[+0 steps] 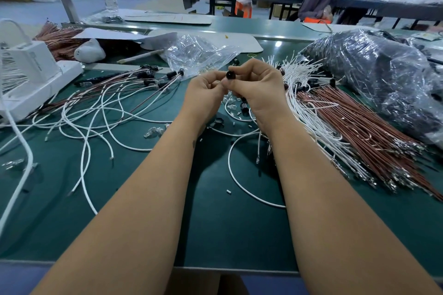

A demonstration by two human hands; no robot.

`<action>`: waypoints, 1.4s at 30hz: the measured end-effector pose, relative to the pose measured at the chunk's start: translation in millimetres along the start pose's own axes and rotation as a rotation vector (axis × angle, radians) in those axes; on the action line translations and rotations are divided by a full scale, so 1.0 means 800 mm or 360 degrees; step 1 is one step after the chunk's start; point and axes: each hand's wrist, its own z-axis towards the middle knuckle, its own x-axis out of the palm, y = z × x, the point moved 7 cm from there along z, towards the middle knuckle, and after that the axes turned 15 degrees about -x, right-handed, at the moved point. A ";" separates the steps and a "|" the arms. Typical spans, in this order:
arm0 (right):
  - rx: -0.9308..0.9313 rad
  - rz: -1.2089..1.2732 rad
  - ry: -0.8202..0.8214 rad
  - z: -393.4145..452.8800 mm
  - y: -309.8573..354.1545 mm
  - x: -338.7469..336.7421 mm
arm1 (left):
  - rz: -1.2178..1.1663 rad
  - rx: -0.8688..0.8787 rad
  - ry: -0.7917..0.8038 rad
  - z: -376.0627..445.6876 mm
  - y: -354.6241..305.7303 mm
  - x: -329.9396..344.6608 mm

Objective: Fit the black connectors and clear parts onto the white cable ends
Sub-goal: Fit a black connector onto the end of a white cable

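Observation:
My right hand (260, 88) pinches a small round black connector (230, 75) at its fingertips, above the green table. My left hand (203, 93) meets it from the left, fingers curled and touching the connector; what it pinches is too small to tell. Loose clear parts (231, 103) and black connectors (244, 105) lie just below the hands. White cables (239, 183) loop across the mat. Finished cables with black connectors (153, 76) lie at the upper left. A thick bundle of white cables (302, 84) fans out to the right.
A bundle of brown wires (364, 132) lies right of the white ones, beside a large bag of black parts (383, 74). A clear plastic bag (199, 55) sits behind the hands. A white device (31, 72) stands far left. People work at tables behind.

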 end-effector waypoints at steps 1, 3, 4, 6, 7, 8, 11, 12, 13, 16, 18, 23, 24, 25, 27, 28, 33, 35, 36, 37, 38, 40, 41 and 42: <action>-0.0006 -0.0004 0.0007 0.000 0.000 0.001 | -0.0006 -0.0002 0.0003 0.000 0.000 0.001; -0.0011 -0.0021 0.0005 0.000 -0.001 0.001 | -0.0006 0.0000 0.0001 0.001 0.001 0.001; -0.0016 -0.0044 0.0001 0.001 -0.001 0.000 | 0.0002 0.0004 -0.0004 0.001 0.001 0.000; -0.0032 -0.0111 -0.0004 0.001 -0.002 -0.002 | 0.0006 0.0007 -0.0020 0.003 0.002 -0.001; -0.0037 -0.0140 -0.0008 0.002 -0.003 -0.002 | 0.0004 0.0008 -0.0032 0.004 0.003 -0.002; -0.0039 -0.0162 -0.0016 0.002 -0.003 -0.002 | 0.0006 0.0008 -0.0046 0.005 0.003 -0.002; -0.0035 -0.0205 -0.0090 0.003 -0.003 -0.007 | 0.0028 0.0006 -0.0080 0.007 0.004 -0.004; -0.0021 -0.0229 -0.0123 0.003 -0.003 -0.010 | 0.0024 0.0011 -0.0089 0.007 0.004 -0.005; 0.0003 -0.0245 -0.0157 0.003 -0.005 -0.014 | 0.0020 0.0026 -0.0106 0.007 0.003 -0.006; 0.0129 -0.0183 -0.0230 0.003 -0.016 -0.020 | 0.0032 0.0079 -0.0175 0.006 -0.001 -0.012; 0.0216 -0.0128 -0.0229 0.001 -0.024 -0.019 | 0.0051 0.0099 -0.0190 0.004 -0.002 -0.012; 0.0279 -0.0137 -0.0149 -0.004 -0.032 -0.007 | 0.0046 0.0096 -0.0178 0.001 -0.003 -0.010; 0.0280 -0.0124 -0.0157 -0.004 -0.032 -0.007 | 0.0041 0.0089 -0.0183 0.001 -0.003 -0.010; 0.0278 -0.0109 -0.0161 -0.005 -0.032 -0.007 | 0.0038 0.0084 -0.0190 0.001 -0.002 -0.010; 0.0266 -0.0091 -0.0163 -0.004 -0.031 -0.007 | 0.0033 0.0081 -0.0199 0.001 -0.003 -0.010; 0.0257 -0.0086 -0.0168 -0.003 -0.030 -0.008 | 0.0036 0.0083 -0.0203 0.001 -0.003 -0.010; 0.0241 -0.0039 -0.0285 -0.001 -0.029 -0.019 | 0.0072 0.0101 -0.0220 0.004 -0.003 -0.015; 0.0258 -0.0028 -0.0291 -0.001 -0.031 -0.020 | 0.0117 0.0125 -0.0239 0.004 -0.003 -0.017; 0.0265 -0.0037 -0.0270 -0.001 -0.032 -0.019 | 0.0132 0.0142 -0.0243 0.004 -0.004 -0.017; 0.0271 -0.0058 -0.0237 -0.002 -0.033 -0.016 | 0.0144 0.0158 -0.0245 0.003 -0.005 -0.016; 0.0277 -0.0082 -0.0203 -0.002 -0.033 -0.014 | 0.0156 0.0173 -0.0245 0.002 -0.007 -0.015; 0.0286 -0.0125 -0.0170 -0.003 -0.034 -0.012 | 0.0177 0.0193 -0.0245 0.001 -0.008 -0.013; 0.0287 -0.0134 -0.0168 -0.003 -0.034 -0.012 | 0.0188 0.0201 -0.0245 0.001 -0.009 -0.012; 0.0287 -0.0135 -0.0166 -0.003 -0.033 -0.011 | 0.0200 0.0209 -0.0244 0.001 -0.009 -0.012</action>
